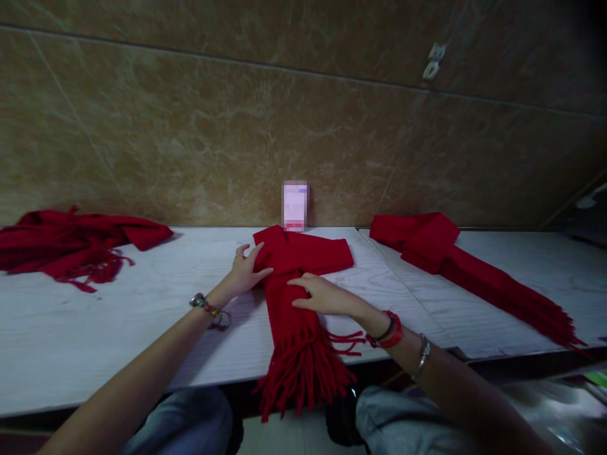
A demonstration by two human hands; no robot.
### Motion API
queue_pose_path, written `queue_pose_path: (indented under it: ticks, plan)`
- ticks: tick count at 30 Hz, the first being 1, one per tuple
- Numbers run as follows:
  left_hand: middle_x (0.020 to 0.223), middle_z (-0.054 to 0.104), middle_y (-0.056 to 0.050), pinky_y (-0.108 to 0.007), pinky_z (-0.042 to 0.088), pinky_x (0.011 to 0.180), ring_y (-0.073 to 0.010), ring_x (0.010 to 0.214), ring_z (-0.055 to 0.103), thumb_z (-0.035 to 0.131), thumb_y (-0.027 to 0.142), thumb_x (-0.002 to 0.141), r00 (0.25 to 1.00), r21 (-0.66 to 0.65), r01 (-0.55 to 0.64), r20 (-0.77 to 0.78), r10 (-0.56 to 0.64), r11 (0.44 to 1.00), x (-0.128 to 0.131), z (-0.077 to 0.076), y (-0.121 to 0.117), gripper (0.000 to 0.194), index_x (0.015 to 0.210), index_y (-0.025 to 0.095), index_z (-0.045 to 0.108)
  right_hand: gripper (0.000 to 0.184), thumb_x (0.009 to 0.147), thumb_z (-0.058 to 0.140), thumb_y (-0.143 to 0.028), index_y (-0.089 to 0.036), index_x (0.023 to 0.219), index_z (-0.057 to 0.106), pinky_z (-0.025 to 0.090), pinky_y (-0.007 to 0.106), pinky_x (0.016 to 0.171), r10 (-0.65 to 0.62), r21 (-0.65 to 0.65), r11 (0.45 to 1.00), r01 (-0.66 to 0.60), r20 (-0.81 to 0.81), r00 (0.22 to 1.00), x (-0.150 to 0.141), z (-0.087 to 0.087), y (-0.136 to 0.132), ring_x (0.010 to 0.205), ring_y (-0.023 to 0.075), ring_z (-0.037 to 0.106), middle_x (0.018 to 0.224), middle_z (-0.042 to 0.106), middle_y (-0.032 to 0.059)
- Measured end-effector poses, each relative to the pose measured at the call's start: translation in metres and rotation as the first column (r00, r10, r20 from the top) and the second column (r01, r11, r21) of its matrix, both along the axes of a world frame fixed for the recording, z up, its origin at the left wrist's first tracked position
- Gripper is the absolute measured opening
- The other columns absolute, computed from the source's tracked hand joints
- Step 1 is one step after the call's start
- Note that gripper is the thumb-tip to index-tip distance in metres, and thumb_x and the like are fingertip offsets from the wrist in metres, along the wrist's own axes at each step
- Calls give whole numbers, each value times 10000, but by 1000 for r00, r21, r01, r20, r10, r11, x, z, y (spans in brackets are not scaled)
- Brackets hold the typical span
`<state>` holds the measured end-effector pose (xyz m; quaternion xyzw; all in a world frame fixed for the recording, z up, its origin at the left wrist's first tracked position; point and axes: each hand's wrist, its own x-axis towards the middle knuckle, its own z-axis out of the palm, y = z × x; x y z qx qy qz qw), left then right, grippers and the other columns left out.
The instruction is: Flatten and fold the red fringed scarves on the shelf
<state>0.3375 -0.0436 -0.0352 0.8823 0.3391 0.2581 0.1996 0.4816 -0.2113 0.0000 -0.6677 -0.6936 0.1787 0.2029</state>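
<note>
A red fringed scarf lies folded on the white wood-grain table in front of me, one part across and one part running toward me. Its fringe hangs over the table's near edge. At the scarf's left side, my left hand has its fingers spread, the tips touching the cloth. My right hand rests on the part that runs toward me, its fingers stretched out over the fabric. Neither hand grips the cloth.
A crumpled red scarf lies at the left, and a folded red scarf trails its fringe at the right. Against the tiled wall stands a small blurred white-and-red box. The table has a seam right of centre.
</note>
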Motion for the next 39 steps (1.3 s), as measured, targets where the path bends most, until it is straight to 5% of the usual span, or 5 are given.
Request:
queue_pose_path:
  ticks: [9,18,24,30,39]
  plan:
    - [1426,280,-92,-502,215,1016,-261,1314,198,284,389,903,863,182,424,-380,-334,887,22,11,13,460,1335,239,338,609,853,409,-478,-166,1365,300,214,483,1037,149,111,975,-193,321,935,4,-9,-4,1323,278,165,1432,248,157]
    - [1401,322,-121,-529,177,1018,-282,1297,242,353,324,895,885,333,375,-407,-226,865,5,22,-6,422,1297,211,410,607,842,358,-562,-233,1351,331,184,508,1047,252,16,962,-273,328,910,12,0,-13,1313,270,211,1409,322,107]
    - [1330,441,-62,-309,304,1010,-184,1220,388,448,366,862,588,118,778,-483,-649,617,-28,50,-56,413,1251,229,470,584,873,343,-488,-227,1385,245,164,522,1052,49,121,987,-110,422,905,65,-18,21,1333,262,136,1445,242,79]
    - [1448,228,-44,-449,186,1059,-247,1329,160,427,297,867,538,50,784,-553,-637,619,-19,28,-45,460,1322,280,366,548,899,244,-475,-236,1392,214,113,529,1053,62,25,996,-86,502,863,94,-40,32,1337,259,95,1460,198,61]
    - [1145,554,-88,-304,402,917,-171,1038,513,439,241,852,641,190,751,-439,-630,632,-31,46,-63,293,1103,172,573,404,868,410,-277,-161,1252,455,261,452,1024,81,276,940,-198,384,920,61,-16,23,1256,236,319,1325,436,118]
